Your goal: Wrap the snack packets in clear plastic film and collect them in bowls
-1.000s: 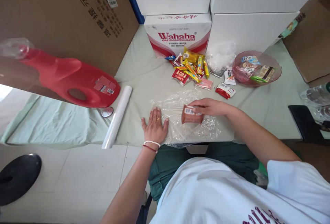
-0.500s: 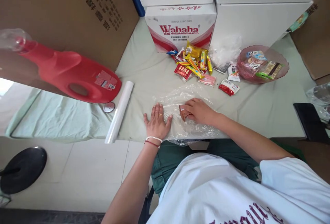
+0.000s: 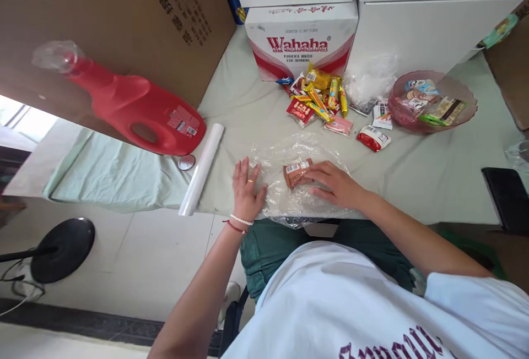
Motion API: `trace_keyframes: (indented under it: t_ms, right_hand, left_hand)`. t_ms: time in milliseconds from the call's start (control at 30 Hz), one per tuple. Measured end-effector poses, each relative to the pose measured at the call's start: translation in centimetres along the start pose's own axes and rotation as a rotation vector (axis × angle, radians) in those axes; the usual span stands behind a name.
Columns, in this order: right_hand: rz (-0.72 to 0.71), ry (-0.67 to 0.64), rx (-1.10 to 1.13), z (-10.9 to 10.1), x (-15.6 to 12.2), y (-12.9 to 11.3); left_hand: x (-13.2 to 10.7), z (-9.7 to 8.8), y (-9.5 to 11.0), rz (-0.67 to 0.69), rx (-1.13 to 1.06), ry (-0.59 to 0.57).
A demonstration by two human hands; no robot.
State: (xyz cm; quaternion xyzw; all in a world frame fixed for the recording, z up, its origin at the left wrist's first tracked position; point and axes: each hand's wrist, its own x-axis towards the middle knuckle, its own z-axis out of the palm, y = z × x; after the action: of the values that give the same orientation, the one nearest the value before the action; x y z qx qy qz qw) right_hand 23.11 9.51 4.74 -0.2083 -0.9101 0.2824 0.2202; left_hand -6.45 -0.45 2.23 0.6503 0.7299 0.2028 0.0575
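A sheet of clear plastic wrap [image 3: 289, 152] lies spread on the table's near edge. A small brown snack packet [image 3: 295, 172] rests on it. My left hand [image 3: 247, 189] lies flat with fingers spread on the wrap's left edge. My right hand [image 3: 336, 184] lies open on the wrap, fingertips touching the packet's right end. A roll of plastic wrap [image 3: 201, 169] lies to the left of my left hand.
A pile of snack packets [image 3: 320, 103] sits before a Wahaha box [image 3: 300, 42]. A pink bowl [image 3: 471, 110] holding snacks stands at right. A red jug [image 3: 132, 111] lies at left against a large cardboard box [image 3: 103, 23]. A black object [image 3: 508, 196] sits at the right edge.
My right hand set the brown packet down on the wrap and opened, now resting beside it. My left hand stayed flat on the wrap's left edge.
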Motion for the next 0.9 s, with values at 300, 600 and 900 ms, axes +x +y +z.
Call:
trace_keyframes:
  t_ms: [300, 600, 900]
  right_hand:
    - [0.094, -0.115, -0.052, 0.4, -9.0, -1.0]
    - [0.048, -0.145, -0.027, -0.6, -5.8, -0.4]
    - [0.095, -0.218, -0.088, -1.6, -5.3, -1.0]
  left_hand:
    - [-3.3, -1.9, -1.6, 0.379, -0.040, -0.341]
    - [-4.7, -2.2, -1.8, 0.316, 0.023, -0.021]
    - [-6.8, 0.5, 1.7, 0.462, 0.088, -0.239]
